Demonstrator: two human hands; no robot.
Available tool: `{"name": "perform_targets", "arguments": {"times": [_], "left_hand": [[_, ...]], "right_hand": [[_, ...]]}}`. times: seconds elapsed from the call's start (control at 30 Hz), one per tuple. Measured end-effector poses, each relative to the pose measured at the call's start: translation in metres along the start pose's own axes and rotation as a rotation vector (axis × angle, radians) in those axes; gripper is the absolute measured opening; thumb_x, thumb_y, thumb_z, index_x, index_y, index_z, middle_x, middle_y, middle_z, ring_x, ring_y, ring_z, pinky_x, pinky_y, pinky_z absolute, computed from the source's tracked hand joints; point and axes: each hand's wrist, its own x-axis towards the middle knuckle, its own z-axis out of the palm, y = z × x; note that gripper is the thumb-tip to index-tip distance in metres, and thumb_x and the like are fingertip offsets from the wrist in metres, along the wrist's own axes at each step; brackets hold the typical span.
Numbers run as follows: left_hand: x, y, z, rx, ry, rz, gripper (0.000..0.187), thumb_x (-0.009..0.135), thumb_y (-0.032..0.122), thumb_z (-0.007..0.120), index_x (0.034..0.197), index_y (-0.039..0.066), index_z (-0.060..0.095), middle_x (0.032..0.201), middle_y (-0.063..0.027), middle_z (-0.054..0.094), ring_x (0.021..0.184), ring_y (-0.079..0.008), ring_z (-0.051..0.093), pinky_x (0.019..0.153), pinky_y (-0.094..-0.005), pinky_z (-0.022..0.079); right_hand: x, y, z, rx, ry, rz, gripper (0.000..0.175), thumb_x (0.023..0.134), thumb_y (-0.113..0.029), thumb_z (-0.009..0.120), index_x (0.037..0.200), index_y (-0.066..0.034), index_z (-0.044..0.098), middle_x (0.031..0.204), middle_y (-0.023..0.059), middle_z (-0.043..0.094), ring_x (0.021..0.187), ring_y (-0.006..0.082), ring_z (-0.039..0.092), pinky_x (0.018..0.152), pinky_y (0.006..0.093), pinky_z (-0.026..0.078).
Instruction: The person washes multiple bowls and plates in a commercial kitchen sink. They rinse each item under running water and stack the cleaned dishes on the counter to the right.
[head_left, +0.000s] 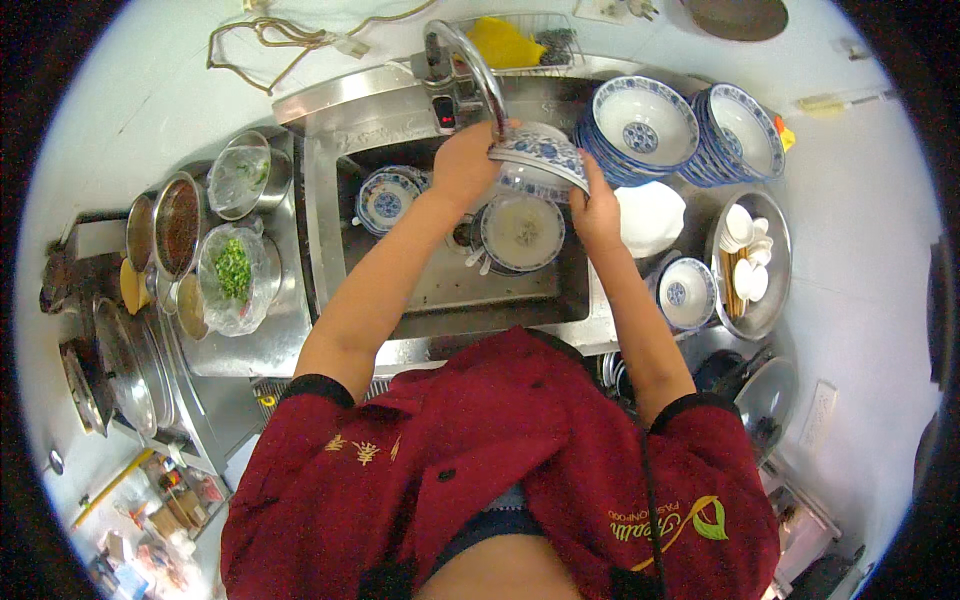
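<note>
A blue-and-white porcelain bowl (544, 154) is tilted on its side beneath the curved faucet (480, 71), above the sink (427, 304). My right hand (598, 206) grips its right rim. At its left end is my left hand (466, 161), holding the bowl with the fingertips partly hidden behind the spout. Below, in the basin, a patterned bowl (523, 232) contains cloudy liquid with bits in it. White spoons (480, 259) lean out beside this bowl. Smaller patterned bowls (387, 201) are stacked at the basin's left, partly behind my left forearm.
Two tall stacks of bowls (641, 135) stand right of the sink, near a white dish (649, 217) and a small bowl (686, 292). A steel tray (780, 262) carries spoons and chopsticks. Leftward are chopped greens (234, 268) and steel pots (178, 217). A wire rack (525, 45) sits behind.
</note>
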Motion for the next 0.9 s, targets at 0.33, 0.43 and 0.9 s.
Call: {"name": "perform_targets", "arguments": {"times": [0.33,0.43,0.9], "left_hand": [[0.010,0.004,0.052,-0.516,-0.011,-0.230,0.025,0.090,0.008,0.068,0.113,-0.002,0.067,0.099,-0.0098,0.072,0.093,-0.0171,0.068,0.082,-0.0270,0.054],[0.002,-0.016,0.072,-0.875,-0.220,-0.245,0.026,0.088,0.022,0.069,0.106,0.003,0.071,0.095,-0.0121,0.073,0.090,-0.0166,0.069,0.081,-0.0286,0.053],[-0.130,-0.182,0.130,-0.142,-0.418,-0.462,0.030,0.091,0.032,0.062,0.099,0.005,0.072,0.079,-0.0098,0.071,0.072,-0.0209,0.067,0.068,-0.0352,0.053]], "right_hand": [[-0.004,-0.016,-0.066,0.113,0.418,0.037,0.046,0.091,-0.001,0.056,0.136,-0.0070,0.052,0.115,0.0187,0.067,0.098,0.0241,0.067,0.083,0.0308,0.052],[0.016,-0.007,-0.081,0.023,0.540,0.013,0.045,0.093,-0.006,0.057,0.136,-0.0007,0.045,0.119,0.0258,0.063,0.105,0.0370,0.064,0.093,0.0381,0.049],[0.112,0.086,-0.156,0.098,-0.097,0.674,0.034,0.086,-0.017,0.052,0.059,0.0019,0.057,0.050,0.0099,0.056,0.039,0.0156,0.052,0.037,0.0323,0.037]]}}
